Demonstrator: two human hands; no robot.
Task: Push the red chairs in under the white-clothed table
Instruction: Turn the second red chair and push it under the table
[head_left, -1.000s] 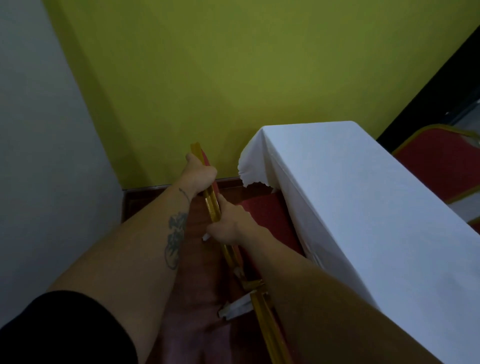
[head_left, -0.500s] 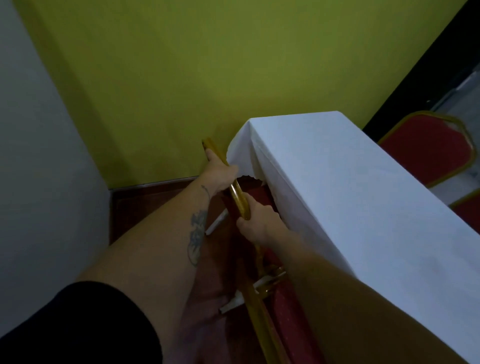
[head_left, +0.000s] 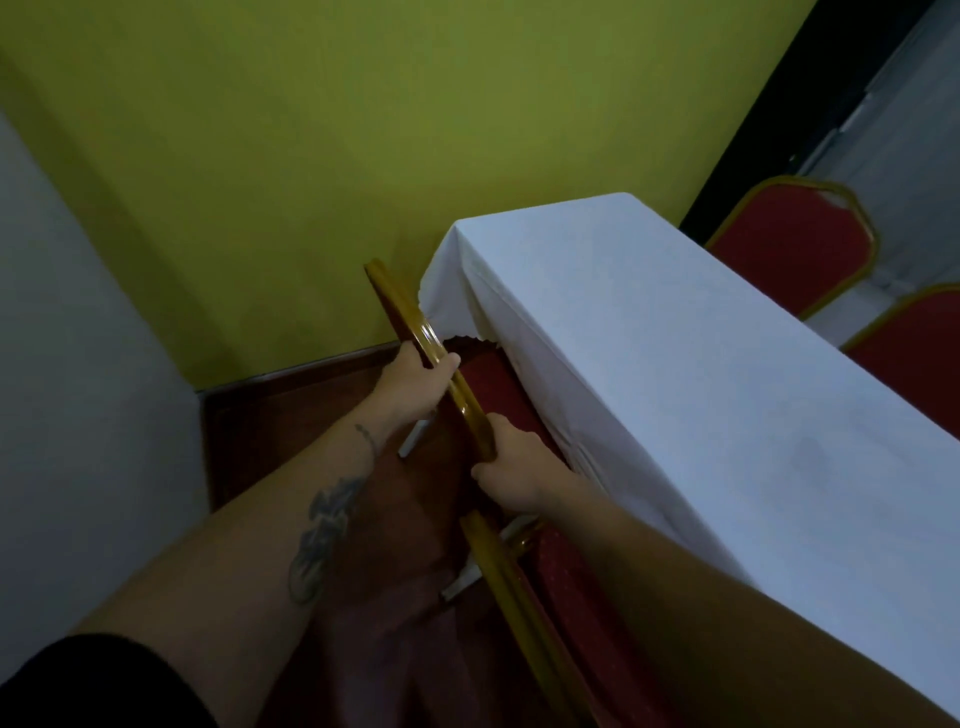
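A red chair with a gold frame stands at the near left side of the white-clothed table, seen from above its backrest. Its red seat reaches under the hanging cloth. My left hand grips the gold top rail of the backrest. My right hand grips the same rail lower down, close to the cloth's edge. A second gold-framed red chair stands right behind it, nearer to me, partly hidden by my right forearm.
Two more red chairs stand on the table's far side at right. A green wall lies ahead and a grey wall to the left, leaving a narrow strip of dark red floor in the corner.
The chair has moved right, closer to the table, with its seat further under the cloth. Both hands kept hold of the top rail and moved with it.
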